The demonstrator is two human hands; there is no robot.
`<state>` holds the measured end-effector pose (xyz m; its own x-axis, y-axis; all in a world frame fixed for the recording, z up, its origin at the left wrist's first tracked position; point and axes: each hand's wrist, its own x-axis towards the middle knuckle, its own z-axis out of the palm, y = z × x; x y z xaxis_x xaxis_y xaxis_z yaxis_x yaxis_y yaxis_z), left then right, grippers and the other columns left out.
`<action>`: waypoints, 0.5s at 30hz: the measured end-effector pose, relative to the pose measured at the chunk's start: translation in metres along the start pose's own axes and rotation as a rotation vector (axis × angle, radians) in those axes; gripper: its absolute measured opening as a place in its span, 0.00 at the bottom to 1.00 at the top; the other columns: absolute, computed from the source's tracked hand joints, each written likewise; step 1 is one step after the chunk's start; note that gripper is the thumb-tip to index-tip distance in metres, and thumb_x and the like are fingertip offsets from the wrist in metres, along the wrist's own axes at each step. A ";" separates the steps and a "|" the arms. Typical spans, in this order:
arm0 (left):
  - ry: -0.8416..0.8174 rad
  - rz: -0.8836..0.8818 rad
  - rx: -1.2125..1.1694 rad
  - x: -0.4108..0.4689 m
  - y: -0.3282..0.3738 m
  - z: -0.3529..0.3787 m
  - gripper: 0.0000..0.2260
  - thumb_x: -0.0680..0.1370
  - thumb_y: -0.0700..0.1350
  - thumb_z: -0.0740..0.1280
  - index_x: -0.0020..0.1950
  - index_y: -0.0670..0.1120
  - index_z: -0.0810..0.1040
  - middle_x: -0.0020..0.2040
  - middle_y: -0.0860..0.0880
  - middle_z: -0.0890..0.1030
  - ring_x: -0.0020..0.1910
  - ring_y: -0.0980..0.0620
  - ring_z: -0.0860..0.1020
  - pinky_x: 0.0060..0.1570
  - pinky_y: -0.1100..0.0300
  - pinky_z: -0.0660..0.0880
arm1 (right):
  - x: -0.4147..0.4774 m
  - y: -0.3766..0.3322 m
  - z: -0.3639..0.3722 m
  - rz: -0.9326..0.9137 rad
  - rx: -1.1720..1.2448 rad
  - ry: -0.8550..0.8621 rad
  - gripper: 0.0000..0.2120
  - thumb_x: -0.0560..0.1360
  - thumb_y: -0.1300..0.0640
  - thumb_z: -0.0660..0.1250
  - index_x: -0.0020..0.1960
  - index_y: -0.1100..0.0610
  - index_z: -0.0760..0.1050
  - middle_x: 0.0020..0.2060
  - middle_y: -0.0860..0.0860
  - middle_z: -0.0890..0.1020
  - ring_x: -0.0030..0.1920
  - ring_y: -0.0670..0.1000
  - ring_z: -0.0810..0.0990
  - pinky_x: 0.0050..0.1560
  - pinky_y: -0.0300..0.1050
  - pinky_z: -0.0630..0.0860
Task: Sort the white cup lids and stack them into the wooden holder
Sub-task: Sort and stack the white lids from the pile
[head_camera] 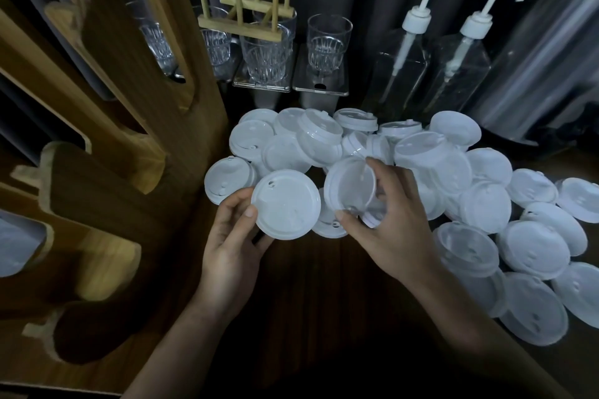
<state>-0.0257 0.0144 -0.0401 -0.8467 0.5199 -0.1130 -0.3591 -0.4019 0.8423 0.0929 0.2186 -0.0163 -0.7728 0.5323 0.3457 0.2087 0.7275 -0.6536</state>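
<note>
- The left hand (231, 236) grips one lid, the left lid (285, 204), by its rim with the thumb on top. Its top face is up, just beside the holder (123, 107).
- The right hand (389, 223) pinches the right lid (348, 185) by its rim, tilted on edge. This lid is the farther of the two from the holder.
- The two rims are very near each other; I cannot tell whether they touch.
- The step looks like nesting this pair. The right lid should be turned to face the same way as the left one, rims level, so that they seat flush.
- Fingers are best kept on the rims, since the thin plastic will probably flex if squeezed across.
- The pile (453, 172) lies loose beyond both hands from the holder, with lids facing either way. Taking lids from its top should keep it from sliding.
- The holder's slots look snug, so a squared stack should go in more easily than a skewed one.
</note>
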 end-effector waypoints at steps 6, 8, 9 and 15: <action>-0.010 0.014 0.037 -0.002 -0.001 0.001 0.18 0.79 0.45 0.66 0.70 0.48 0.74 0.67 0.49 0.81 0.70 0.43 0.78 0.60 0.46 0.81 | -0.006 -0.014 0.001 -0.043 0.261 0.010 0.44 0.69 0.45 0.74 0.81 0.50 0.61 0.69 0.51 0.66 0.69 0.46 0.74 0.63 0.31 0.74; -0.012 0.004 0.042 -0.002 0.000 0.002 0.20 0.81 0.45 0.66 0.74 0.48 0.73 0.71 0.48 0.80 0.71 0.44 0.78 0.61 0.45 0.81 | -0.006 -0.020 0.007 -0.089 0.280 0.002 0.43 0.68 0.50 0.77 0.79 0.54 0.63 0.70 0.52 0.65 0.70 0.52 0.73 0.64 0.42 0.79; -0.020 -0.003 0.046 -0.002 0.001 0.003 0.19 0.83 0.44 0.65 0.75 0.48 0.73 0.72 0.47 0.79 0.71 0.44 0.78 0.62 0.45 0.81 | -0.006 -0.022 0.010 -0.123 0.264 0.002 0.42 0.67 0.51 0.77 0.77 0.56 0.64 0.70 0.51 0.65 0.71 0.54 0.72 0.65 0.49 0.79; -0.033 -0.002 0.085 -0.005 0.004 0.008 0.23 0.81 0.45 0.67 0.76 0.47 0.73 0.72 0.48 0.80 0.70 0.46 0.79 0.62 0.47 0.81 | -0.005 -0.038 0.016 -0.138 0.229 0.029 0.45 0.66 0.52 0.83 0.76 0.52 0.62 0.70 0.45 0.70 0.72 0.44 0.70 0.71 0.43 0.72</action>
<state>-0.0197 0.0157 -0.0322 -0.8321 0.5458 -0.0983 -0.3251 -0.3364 0.8838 0.0795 0.1819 -0.0039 -0.7665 0.4490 0.4592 -0.0412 0.6792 -0.7328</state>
